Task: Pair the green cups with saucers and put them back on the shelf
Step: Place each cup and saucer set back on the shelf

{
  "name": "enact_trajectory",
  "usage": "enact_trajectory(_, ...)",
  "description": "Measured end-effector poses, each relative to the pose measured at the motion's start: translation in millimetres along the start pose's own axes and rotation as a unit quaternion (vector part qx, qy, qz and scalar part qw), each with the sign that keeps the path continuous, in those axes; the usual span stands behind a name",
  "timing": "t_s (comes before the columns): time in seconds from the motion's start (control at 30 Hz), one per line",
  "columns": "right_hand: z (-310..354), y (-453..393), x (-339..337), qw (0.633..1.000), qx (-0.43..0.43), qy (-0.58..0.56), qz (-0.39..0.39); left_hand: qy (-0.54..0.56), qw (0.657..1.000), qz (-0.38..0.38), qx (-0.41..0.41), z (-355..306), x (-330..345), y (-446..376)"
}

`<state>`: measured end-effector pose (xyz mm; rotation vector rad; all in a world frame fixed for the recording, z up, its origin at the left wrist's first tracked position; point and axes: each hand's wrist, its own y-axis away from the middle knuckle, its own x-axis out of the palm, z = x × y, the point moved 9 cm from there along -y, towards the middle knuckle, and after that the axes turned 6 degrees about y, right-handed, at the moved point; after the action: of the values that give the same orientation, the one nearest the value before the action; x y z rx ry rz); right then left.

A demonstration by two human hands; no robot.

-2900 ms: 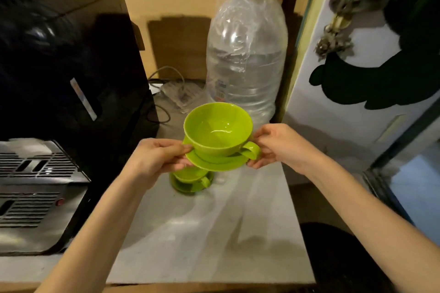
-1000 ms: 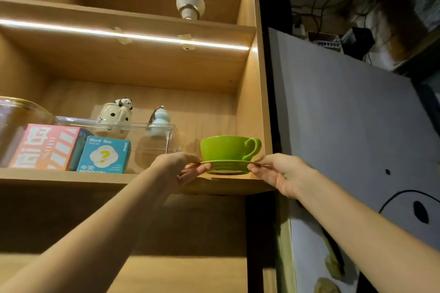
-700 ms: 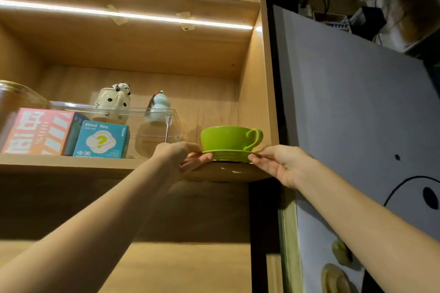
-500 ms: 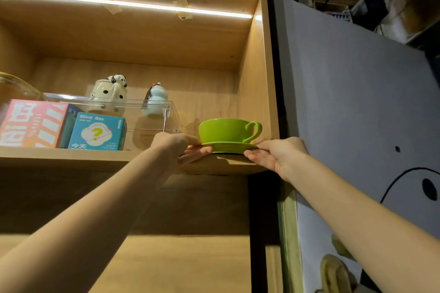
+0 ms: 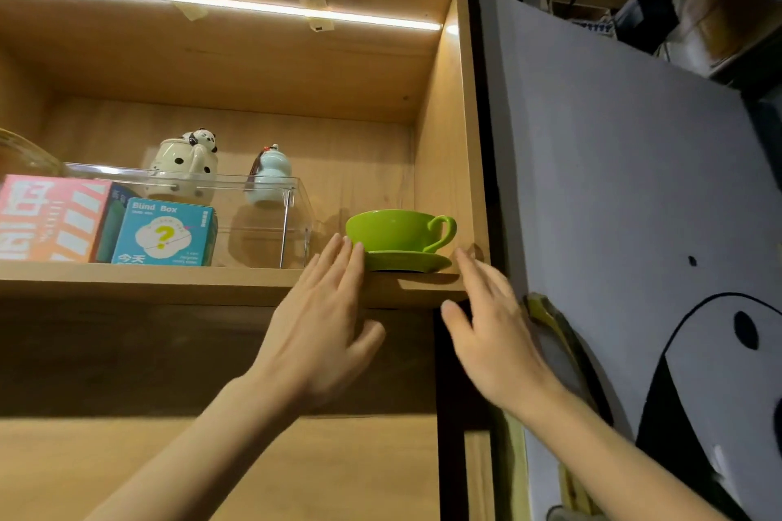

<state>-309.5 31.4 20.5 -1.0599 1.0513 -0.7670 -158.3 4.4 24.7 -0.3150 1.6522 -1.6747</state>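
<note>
While the green cup [image 5: 391, 229] sits upright on its green saucer [image 5: 406, 261] at the right end of the wooden shelf [image 5: 148, 281], centre of the frame, both your hands are spread flat and hold nothing. Your left hand [image 5: 317, 330] has fingertips [image 5: 353, 250] just beside the saucer's left rim; whether they touch it is unclear. Your right hand [image 5: 493, 334] hovers just right of it. A teal "Blind Box" carton [image 5: 165, 233] stands at left.

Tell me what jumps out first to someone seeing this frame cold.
The bright green cup on its matching saucer, sitting at the right end of the wooden shelf. Next, the open left hand and right hand just below it, fingers spread, gripping nothing. A teal "Blind Box" carton sits further left.
</note>
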Motion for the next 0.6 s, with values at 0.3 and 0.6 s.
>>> enact_trajectory(0.3, 1, -9, 20, 0.989, -0.037, 0.141, 0.035, -0.068, 0.997, 0.016, 0.014, 11, 16, -1)
enact_trajectory(0.6, 0, -22, 21, 0.988, -0.021, 0.146, 0.042, -0.087, 0.996, 0.019, 0.033, 9, 16, -3)
